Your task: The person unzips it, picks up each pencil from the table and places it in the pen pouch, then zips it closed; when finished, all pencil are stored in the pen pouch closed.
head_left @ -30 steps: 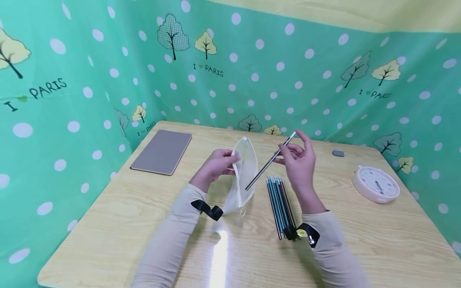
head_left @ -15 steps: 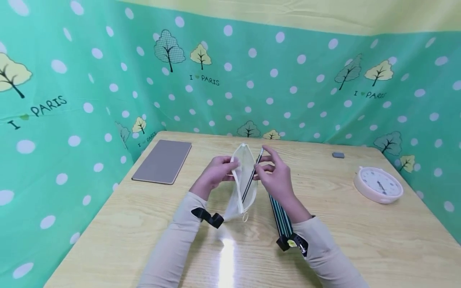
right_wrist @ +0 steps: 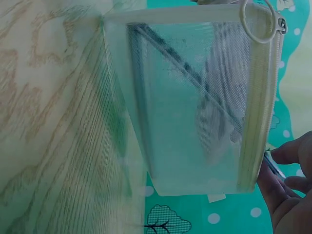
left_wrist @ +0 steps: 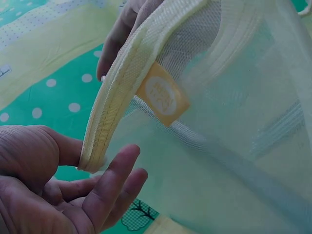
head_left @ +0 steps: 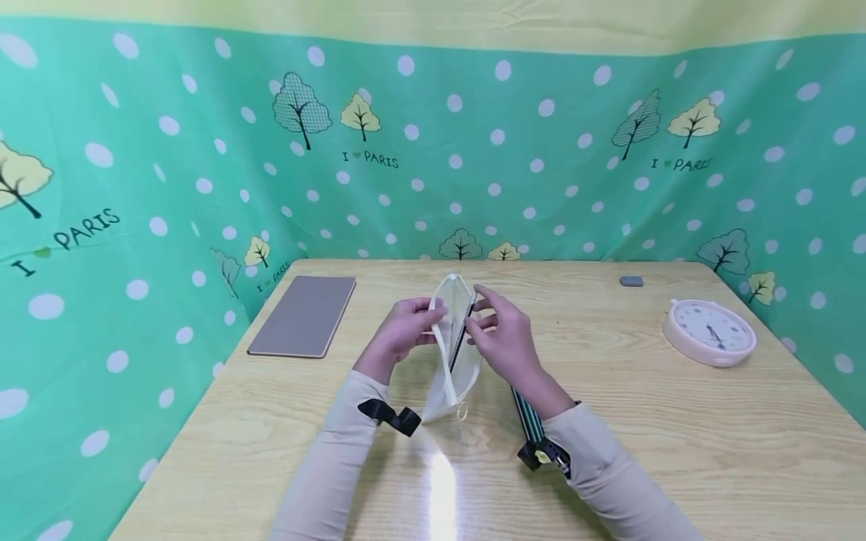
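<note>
A whitish mesh zip pouch (head_left: 441,376) stands with its mouth spread between both hands. My left hand (head_left: 404,330) pinches the left edge of its mouth; in the left wrist view the thumb and fingers (left_wrist: 117,180) are at the zip edge by an orange tag (left_wrist: 163,95). My right hand (head_left: 504,338) holds a dark striped pencil (head_left: 461,338) near its upper end, at the right edge of the mouth. Through the mesh in the right wrist view, the pencil (right_wrist: 190,73) slants down inside the pouch. Several pencils (head_left: 528,417) lie on the table, partly hidden under my right wrist.
A grey-brown notebook (head_left: 304,315) lies at the back left of the wooden table (head_left: 609,421). At the back right is a small grey eraser (head_left: 631,281), with a round pink clock (head_left: 710,330) nearer the right edge. A green patterned curtain hangs behind.
My right hand has moved left and lower, bringing the pencil from beside the pouch into its mouth. My left hand still grips the pouch edge. The head view has shifted a little.
</note>
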Demonstrator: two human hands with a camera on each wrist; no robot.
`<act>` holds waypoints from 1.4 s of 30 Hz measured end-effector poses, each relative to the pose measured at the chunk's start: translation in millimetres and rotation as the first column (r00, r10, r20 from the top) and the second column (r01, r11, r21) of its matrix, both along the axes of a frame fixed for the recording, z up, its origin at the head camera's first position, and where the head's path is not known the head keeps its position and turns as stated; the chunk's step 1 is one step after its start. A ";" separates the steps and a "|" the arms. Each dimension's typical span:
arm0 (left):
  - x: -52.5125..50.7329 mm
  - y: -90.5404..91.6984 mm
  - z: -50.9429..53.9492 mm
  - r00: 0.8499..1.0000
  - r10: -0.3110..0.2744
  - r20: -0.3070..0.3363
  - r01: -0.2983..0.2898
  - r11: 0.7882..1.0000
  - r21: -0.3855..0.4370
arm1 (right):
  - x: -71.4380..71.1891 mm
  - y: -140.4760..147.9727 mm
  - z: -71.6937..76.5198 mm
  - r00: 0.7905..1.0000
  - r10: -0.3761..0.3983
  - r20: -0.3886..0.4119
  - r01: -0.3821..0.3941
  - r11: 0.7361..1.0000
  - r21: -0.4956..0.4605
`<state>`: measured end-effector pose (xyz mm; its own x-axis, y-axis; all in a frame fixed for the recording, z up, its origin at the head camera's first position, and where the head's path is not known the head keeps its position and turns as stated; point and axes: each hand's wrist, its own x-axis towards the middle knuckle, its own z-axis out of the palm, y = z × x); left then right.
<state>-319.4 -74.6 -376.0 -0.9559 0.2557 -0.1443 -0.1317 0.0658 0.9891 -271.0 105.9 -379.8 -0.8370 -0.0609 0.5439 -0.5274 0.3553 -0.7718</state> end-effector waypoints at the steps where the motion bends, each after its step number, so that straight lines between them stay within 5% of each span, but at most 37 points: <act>1: 0.3 -0.2 -0.8 1.000 -0.002 0.000 0.002 1.000 0.006 | -0.3 -0.1 -0.7 1.000 -0.002 -0.007 0.002 1.000 0.014; 10: 1.9 0.0 -0.5 1.000 0.006 -0.005 -0.006 1.000 0.018 | 1.0 2.9 2.7 1.000 0.028 0.009 -0.028 1.000 -0.011; 15: 2.0 -1.8 -0.9 1.000 0.011 -0.001 -0.011 1.000 0.010 | 0.5 13.3 8.6 0.993 0.045 0.108 -0.033 0.994 -0.104; 21: 1.7 -3.4 -1.9 1.000 0.012 -0.005 -0.012 1.000 0.013 | -5.1 49.2 16.9 0.967 0.009 0.254 0.019 0.994 -0.104; 24: 1.0 -5.3 -1.4 1.000 0.004 -0.010 -0.003 1.000 0.013 | -9.0 70.8 12.7 0.937 0.009 0.349 0.004 0.999 -0.036; 27: 0.5 -10.1 -0.3 1.000 0.002 -0.020 -0.001 1.000 0.016 | -17.3 90.1 2.7 0.869 0.037 0.493 -0.094 0.991 0.093; 31: -0.7 -9.9 2.8 0.999 -0.012 -0.032 0.012 1.000 0.017 | -26.3 117.7 -11.4 0.771 0.004 0.637 -0.220 0.940 0.259; 34: -0.5 -10.9 2.1 0.999 -0.018 -0.033 0.019 1.000 0.018 | -29.7 126.0 -20.1 0.731 -0.049 0.681 -0.258 0.904 0.342; 37: -0.2 -7.7 -1.8 0.999 -0.045 -0.029 0.046 0.999 0.023 | -25.7 128.6 -28.3 0.705 -0.099 0.703 -0.271 0.878 0.395; 42: -0.3 -10.6 -0.4 0.999 -0.040 -0.032 0.041 0.999 0.023 | -27.8 119.3 -37.8 0.728 -0.144 0.670 -0.236 0.865 0.443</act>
<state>-319.8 -85.3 -376.5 -0.9486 0.2974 -0.1081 -0.0985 0.0470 0.9940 -298.9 225.3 -417.5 -0.9450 -0.1934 -0.2638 0.0285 0.7547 -0.6555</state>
